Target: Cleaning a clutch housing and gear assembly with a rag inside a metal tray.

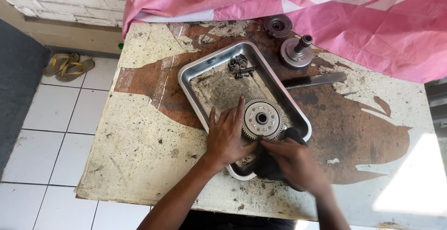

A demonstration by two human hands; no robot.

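Steel tray [200, 78], raised rim, bare worktop [139, 141] around; left hand [226, 137] spread against toothed clutch gear [263, 118], right hand [293, 162] pinching dark rag [270, 167].

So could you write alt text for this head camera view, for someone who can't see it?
Two bare hands work on a round toothed gear assembly in a grimy metal tray: the left hand steadies it, the right hand holds a dark rag against it, on a worn table.
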